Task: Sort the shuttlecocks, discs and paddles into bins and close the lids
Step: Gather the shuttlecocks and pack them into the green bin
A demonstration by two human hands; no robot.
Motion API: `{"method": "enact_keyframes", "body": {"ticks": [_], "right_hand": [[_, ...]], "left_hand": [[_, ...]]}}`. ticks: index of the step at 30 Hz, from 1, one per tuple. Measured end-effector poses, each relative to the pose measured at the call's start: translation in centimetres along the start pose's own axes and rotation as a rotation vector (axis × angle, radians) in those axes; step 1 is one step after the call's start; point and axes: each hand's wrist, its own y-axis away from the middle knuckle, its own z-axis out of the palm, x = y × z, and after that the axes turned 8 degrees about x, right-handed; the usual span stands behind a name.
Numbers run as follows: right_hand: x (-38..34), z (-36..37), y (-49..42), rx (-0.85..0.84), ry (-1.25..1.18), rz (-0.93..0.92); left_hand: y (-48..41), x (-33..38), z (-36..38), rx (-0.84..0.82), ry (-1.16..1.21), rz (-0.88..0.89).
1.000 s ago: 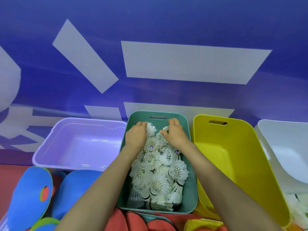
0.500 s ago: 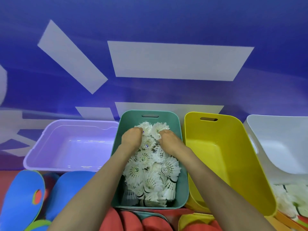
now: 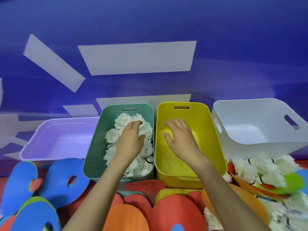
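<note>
The left hand [image 3: 131, 140] lies palm down inside the teal bin [image 3: 93, 147], fingers nearly straight and pressed on the heap of white shuttlecocks [image 3: 121, 120] that fills it, gripping none of them. The right hand [image 3: 180, 137] hovers just right of the teal bin, over the yellow bin [image 3: 206, 130], with its fingers spread, loosely bent and holding nothing. The yellow bin stands wall to wall with the teal bin, and beyond it, farther right, is a white bin [image 3: 250, 127], tilted. Left of the teal bin sits a shallow lilac bin [image 3: 58, 139]. In front of the teal bin and to its left lie blue foam paddles [image 3: 65, 180], each with a hole; directly in front are red and orange foam pieces [image 3: 175, 212]. Well to the right of the teal bin, below the white bin, is a loose pile of shuttlecocks [image 3: 260, 165] with a green disc [image 3: 295, 182] on it. Behind the teal bin rises a blue wall [image 3: 233, 39] with pale shapes.
</note>
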Motion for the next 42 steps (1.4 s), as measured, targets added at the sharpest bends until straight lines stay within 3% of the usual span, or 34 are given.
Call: {"method": "enact_keyframes", "body": {"ticks": [7,14,18,22,28,35,42], "right_hand": [[10.5,-9.4,9.0,0.192,-0.026,0.138],[20.3,-12.9,16.1,0.146,0.038,0.339],[23.9,-12.3,17.8,0.035,0.082,0.435],[26.0,-11.2,17.9,-0.145,0.1,0.543],[27.4,-10.0,17.5,-0.258,0.036,0.559],[27.8,-10.2,16.9,-0.25,0.033,0.546],[25.8,-11.9,17.2,0.229,-0.064,0.389]], "left_hand": [[7.2,13.8,5.2,0.062,0.222,0.255],[13.0,22.4,13.4,-0.159,0.276,0.368],[14.1,23.9,18.1,-0.365,0.158,0.244],[14.2,24.9,21.2,-0.39,0.117,0.188],[13.3,25.5,23.5,-0.54,0.093,0.099],[13.3,25.6,23.1,-0.314,0.21,0.014],[14.3,25.4,20.1,-0.074,0.378,0.086]]}}
